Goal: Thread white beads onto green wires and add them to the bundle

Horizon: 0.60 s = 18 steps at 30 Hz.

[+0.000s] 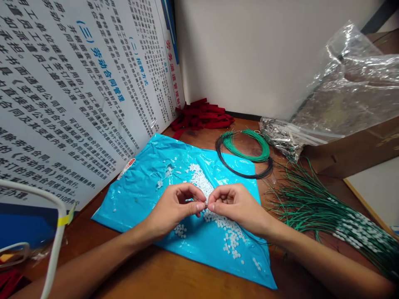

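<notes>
My left hand and my right hand meet fingertip to fingertip above a blue plastic bag lying flat on the table. Each is closed in a pinch of thumb and forefinger. A tiny dark bit shows where the tips meet, too small to name. Beneath and around the fingers, small white beads are heaped and scattered over the bag. A coil of green wire and a coil of black wire overlap at the bag's far right corner.
At right lies a bundle of green wires carrying white pieces. Red strips are piled at the back. Clear plastic covers a cardboard box. A printed board stands at left, near a white curved tube.
</notes>
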### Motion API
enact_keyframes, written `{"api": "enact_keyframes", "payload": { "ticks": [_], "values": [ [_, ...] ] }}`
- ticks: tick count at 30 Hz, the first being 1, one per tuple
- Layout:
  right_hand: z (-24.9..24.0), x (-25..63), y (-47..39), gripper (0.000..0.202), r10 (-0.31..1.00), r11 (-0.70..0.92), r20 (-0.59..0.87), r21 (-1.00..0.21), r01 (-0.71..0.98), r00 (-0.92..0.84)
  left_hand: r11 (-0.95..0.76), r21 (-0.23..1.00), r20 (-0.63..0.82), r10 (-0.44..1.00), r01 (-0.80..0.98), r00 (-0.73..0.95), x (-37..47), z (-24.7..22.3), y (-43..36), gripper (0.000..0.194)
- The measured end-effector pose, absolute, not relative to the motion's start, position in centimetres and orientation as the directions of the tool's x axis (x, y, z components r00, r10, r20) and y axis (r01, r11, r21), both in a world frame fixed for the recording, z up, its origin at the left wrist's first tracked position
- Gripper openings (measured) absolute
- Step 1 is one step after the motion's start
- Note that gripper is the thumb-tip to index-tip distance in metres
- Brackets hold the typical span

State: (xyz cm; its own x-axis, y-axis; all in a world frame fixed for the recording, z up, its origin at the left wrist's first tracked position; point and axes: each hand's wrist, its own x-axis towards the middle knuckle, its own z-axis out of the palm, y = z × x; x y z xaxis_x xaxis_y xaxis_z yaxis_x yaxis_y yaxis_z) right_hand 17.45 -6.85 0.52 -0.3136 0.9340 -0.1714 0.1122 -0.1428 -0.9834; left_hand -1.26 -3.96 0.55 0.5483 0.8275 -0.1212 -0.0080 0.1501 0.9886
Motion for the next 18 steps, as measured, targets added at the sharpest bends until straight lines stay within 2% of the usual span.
{"api": "enact_keyframes", "payload": {
  "ticks": [12, 15, 18],
  "values": [
    [0.1, 17.6, -6.8, 0.006, 0.928, -0.106, -0.169, -0.974, 0.198, -0.332, 0.092, 0.991, -0.131, 0.813, 0.098, 0.567, -1.2, 0.7, -3.8, 0.007],
    [-0.2, 18.2, -6.0, 0.006, 0.934, -0.088, -0.167, -0.964, 0.251, -0.316, -0.161, 0.946, -0.049, 0.787, 0.281, 0.615, -1.5, 0.8, -3.4, 0.004],
    [-0.5, 18.6, -5.4, 0.005, 0.929, -0.085, -0.183, -0.952, 0.295, -0.321, -0.507, 0.758, 0.065, 0.685, 0.411, 0.726, -1.9, 0.4, -3.2, 0.008]
  ]
}}
